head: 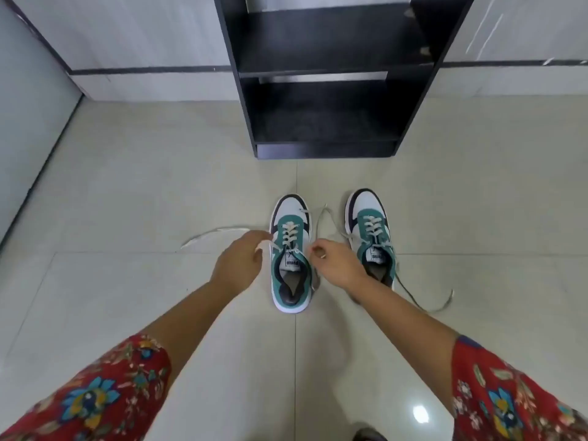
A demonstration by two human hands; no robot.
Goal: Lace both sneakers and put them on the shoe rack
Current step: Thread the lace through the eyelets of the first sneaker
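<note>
I have both sneakers side by side on the floor (159, 192), toes toward the empty shoe rack (324, 90). My left hand (240, 265) pinches one lace end (216, 234) of the left sneaker (291, 249); my right hand (334, 265) pinches the other — limp, light cord, best gripped near the tips. The right sneaker (370, 230) looks laced but untied.

Two green-and-white sneakers, left sneaker (291, 253) and right sneaker (372, 237), stand side by side on the tiled floor (159, 186) before a black shoe rack (331, 78). The left hand (240, 265) and right hand (337, 265) each pinch a lace end (216, 233) of the left sneaker, drawn outward.
</note>
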